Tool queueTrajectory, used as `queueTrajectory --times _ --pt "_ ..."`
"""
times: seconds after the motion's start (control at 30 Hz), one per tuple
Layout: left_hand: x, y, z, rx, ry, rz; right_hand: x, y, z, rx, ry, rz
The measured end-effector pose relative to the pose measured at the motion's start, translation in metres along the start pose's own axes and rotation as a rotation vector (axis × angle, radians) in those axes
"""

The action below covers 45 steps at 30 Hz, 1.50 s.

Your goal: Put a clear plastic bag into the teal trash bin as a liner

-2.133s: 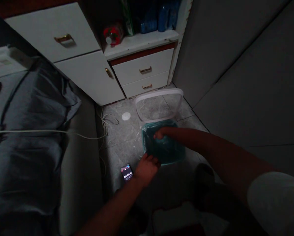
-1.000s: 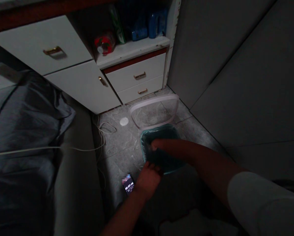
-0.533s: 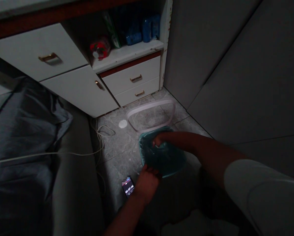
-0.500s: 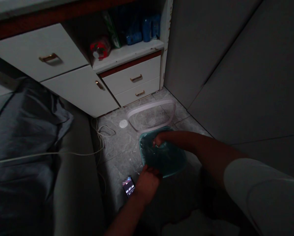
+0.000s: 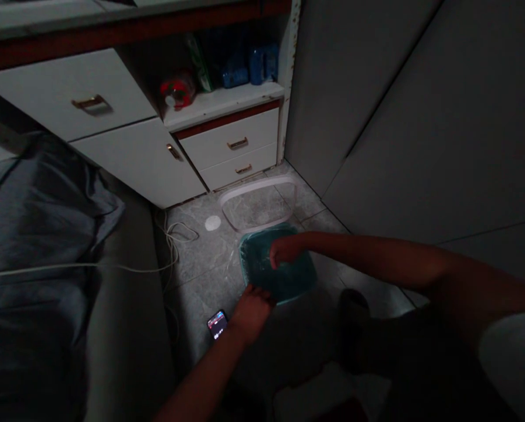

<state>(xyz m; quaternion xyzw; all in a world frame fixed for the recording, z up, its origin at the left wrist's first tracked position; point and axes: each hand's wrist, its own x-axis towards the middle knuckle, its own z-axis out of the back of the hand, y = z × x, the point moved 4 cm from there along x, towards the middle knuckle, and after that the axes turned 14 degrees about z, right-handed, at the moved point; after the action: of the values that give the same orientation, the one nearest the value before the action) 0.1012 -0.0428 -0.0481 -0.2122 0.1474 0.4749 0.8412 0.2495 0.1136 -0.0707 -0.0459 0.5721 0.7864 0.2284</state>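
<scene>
A teal plastic tub with rounded corners stands on the tiled floor, its inside dark. My left hand has its fingers hooked over the tub's near-left rim. Over the tub's opening is my right hand, fingers curled downward; whatever they hold, if anything, cannot be made out. Just beyond the tub a pale pink ring-shaped frame lies on the floor. A lit phone lies left of my left hand.
A white cabinet with drawers and a shelf stands ahead, and a red-labelled bottle lies on the shelf. Grey panels rise on the right. A white cable and a white disc are on the floor. Grey fabric covers the left side.
The view has shifted slightly, so most things appear further left. My right hand has lifted a little and turned over the tub, its forearm now straighter. My left hand stays at the rim.
</scene>
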Motion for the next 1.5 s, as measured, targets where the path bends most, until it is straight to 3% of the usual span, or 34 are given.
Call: queueTrajectory --times 0.07,0.17,0.23,0.27,0.33,0.47,0.6,0.83,1.13,1.3,1.4,1.5 --pt "-0.003 0.010 0.008 -0.128 -0.094 0.005 -0.033 -0.004 0.028 -0.007 -0.076 -0.030" --pt "0.003 0.049 0.024 -0.405 -0.366 0.139 -0.073 -0.026 0.073 -0.091 -0.525 -0.136" --pt "0.015 0.088 0.032 -0.596 -0.574 0.314 -0.089 -0.044 0.085 -0.064 -0.755 -0.214" --pt "0.023 0.107 0.033 -0.680 -0.655 0.410 -0.092 -0.053 0.084 0.004 -0.787 -0.254" --pt "0.043 0.141 0.031 -0.843 -0.697 0.569 -0.091 -0.068 0.073 0.199 -0.724 -0.318" --pt "0.082 0.178 0.020 -1.150 -0.471 0.703 -0.084 -0.082 0.054 0.423 -0.594 -0.344" --pt "0.096 0.183 0.015 -1.304 -0.281 0.634 -0.081 -0.090 0.052 0.471 -0.685 -0.276" --pt "0.103 0.177 0.021 -1.257 -0.281 0.480 -0.079 -0.106 0.053 0.474 -0.813 -0.181" --pt "0.110 0.172 0.020 -1.310 -0.304 0.587 -0.063 -0.108 0.042 0.408 -0.947 -0.341" --pt "0.111 0.170 0.012 -1.300 -0.293 0.653 -0.060 -0.108 0.029 0.455 -0.905 -0.368" --pt "0.110 0.173 0.012 -1.279 -0.363 0.685 -0.067 -0.108 0.028 0.426 -0.906 -0.434" --pt "0.103 0.181 0.021 -1.257 -0.479 0.721 -0.083 -0.101 0.037 0.199 -0.990 -0.526"
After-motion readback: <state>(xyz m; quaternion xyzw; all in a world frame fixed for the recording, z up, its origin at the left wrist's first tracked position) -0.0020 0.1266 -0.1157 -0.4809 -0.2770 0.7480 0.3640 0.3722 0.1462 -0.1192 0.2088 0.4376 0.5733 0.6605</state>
